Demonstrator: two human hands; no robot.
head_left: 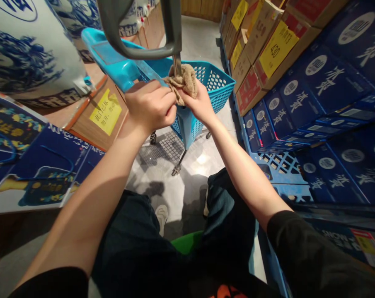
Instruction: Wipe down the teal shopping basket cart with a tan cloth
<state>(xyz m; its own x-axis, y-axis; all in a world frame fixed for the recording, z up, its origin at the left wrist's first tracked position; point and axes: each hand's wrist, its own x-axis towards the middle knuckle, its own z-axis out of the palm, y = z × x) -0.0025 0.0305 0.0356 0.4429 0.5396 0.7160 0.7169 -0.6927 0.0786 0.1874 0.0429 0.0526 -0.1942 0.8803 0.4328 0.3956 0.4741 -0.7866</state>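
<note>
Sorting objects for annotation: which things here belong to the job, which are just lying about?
Job: left hand and right hand on a tan cloth; metal pole; grey handle; blue plastic basket.
Lying about: blue-and-white porcelain jar; cardboard cartons; blue boxes.

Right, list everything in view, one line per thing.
blue-and-white porcelain jars: at least two, blue and white, upper left
wheeled shopping basket: one, turquoise, ahead of the hands
grey handle: one, grey, above the cloth
cloth: one, tan, bunched around a metal rod
cardboard cartons: several, tan and red, stacked upper right
boxes: many, blue with white characters, stacked right
label: one, yellow, on a wooden panel, left
left hand: one, closed against the cloth
right hand: one, gripping the cloth
</note>
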